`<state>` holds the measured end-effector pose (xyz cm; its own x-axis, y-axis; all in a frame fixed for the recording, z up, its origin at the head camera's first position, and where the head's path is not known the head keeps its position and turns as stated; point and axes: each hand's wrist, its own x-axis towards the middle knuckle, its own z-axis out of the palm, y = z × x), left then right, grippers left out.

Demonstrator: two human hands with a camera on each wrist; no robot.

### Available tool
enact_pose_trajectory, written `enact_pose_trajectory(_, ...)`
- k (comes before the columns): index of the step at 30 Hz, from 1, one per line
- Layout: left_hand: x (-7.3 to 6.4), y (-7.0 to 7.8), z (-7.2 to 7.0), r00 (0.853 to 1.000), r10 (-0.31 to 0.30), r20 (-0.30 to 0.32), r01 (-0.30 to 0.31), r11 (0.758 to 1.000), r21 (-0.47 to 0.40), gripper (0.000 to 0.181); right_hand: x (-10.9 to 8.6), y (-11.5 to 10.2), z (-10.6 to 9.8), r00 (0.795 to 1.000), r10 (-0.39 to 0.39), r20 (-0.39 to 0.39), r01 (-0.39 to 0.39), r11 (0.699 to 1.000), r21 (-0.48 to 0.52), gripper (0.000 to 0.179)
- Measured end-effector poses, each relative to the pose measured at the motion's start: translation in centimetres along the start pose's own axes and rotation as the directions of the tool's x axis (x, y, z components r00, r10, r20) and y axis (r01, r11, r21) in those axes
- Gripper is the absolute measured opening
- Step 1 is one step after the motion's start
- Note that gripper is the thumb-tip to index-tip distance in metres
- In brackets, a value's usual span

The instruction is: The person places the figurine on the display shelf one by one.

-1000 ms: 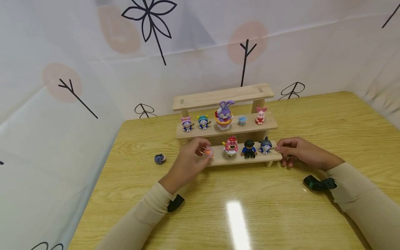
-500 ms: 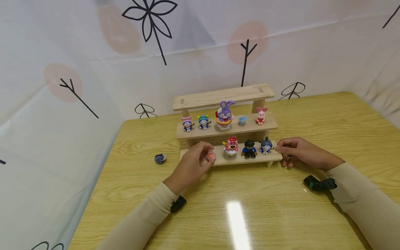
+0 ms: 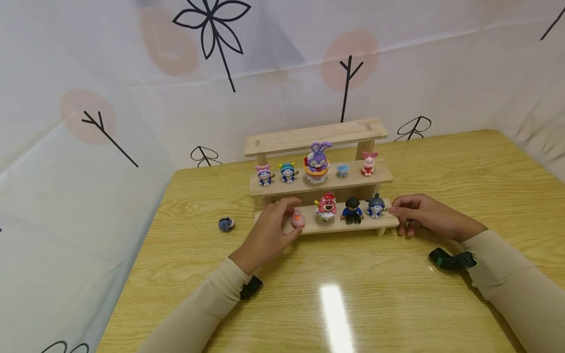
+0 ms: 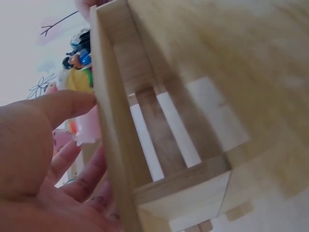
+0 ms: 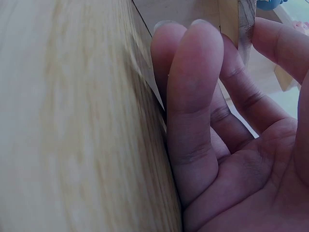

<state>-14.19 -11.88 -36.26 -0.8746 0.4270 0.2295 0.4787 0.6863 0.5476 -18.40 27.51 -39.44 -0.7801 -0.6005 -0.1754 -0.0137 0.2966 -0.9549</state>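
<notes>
My left hand [image 3: 270, 234] is at the left part of the lowest board of a wooden stepped shelf [image 3: 275, 228], thumb and fingers spread apart around a small pink duck [image 3: 298, 220]. The duck stands upright on that board. In the left wrist view, the thumb lies right at the board's front edge, and the duck [image 4: 88, 126] shows just beyond it. At the opposite end, my right hand [image 3: 425, 215] pinches the tip of the same board between thumb and finger. Other fingers [image 5: 195, 96] curl loosely close to the tabletop in the right wrist view.
Right of the duck sit a pink bear figure [image 3: 326, 208], a black-haired figure [image 3: 352, 211] and a dark-hooded figure [image 3: 375, 206]. Several figures, including a purple rabbit [image 3: 317, 162], occupy the middle board. A blue-grey donkey figure [image 3: 226, 224] lies on the table at left.
My left hand has moved slightly right with the pink duck, set it down on the lowest board, and parted its fingers from it. The right hand has stayed at the board's end.
</notes>
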Motion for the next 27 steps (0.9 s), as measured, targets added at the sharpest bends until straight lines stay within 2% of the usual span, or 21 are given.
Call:
enact_pose_trajectory(5,-0.3,0.1,-0.7,1.000,0.010,-0.002,-0.010,1.000,0.024,0.055,0.0,0.2,0.1,1.000,0.014,-0.006,-0.014,1.000,0.003,0.021)
enact_pose_trajectory(9,-0.5,0.0,-1.4,0.999,0.021,-0.033,-0.020,0.999,0.024,0.051,-0.1,0.3,0.1,0.999,0.029,-0.021,-0.029,1.000,-0.007,0.021)
enact_pose_trajectory(14,-0.8,-0.8,-2.7,0.996,0.024,-0.087,-0.024,1.000,-0.007,0.046,-0.2,0.2,-0.1,1.000,0.004,-0.026,-0.005,0.999,-0.033,0.022)
enact_pose_trajectory(18,-1.5,-2.1,-4.0,0.989,-0.006,-0.145,0.003,1.000,-0.015,0.038,-0.1,0.1,-0.2,1.000,-0.001,-0.017,0.001,0.999,-0.037,0.022)
enact_pose_trajectory(22,-2.3,-3.9,-5.3,0.979,-0.046,-0.199,0.056,0.997,0.044,0.033,0.0,0.0,-0.2,1.000,0.005,-0.016,-0.006,0.999,-0.040,0.022)
enact_pose_trajectory(27,-2.9,-6.5,-6.8,0.968,-0.134,-0.211,0.158,0.983,0.098,0.031,0.1,0.0,-0.2,0.999,0.018,-0.034,-0.019,0.999,-0.039,0.022)
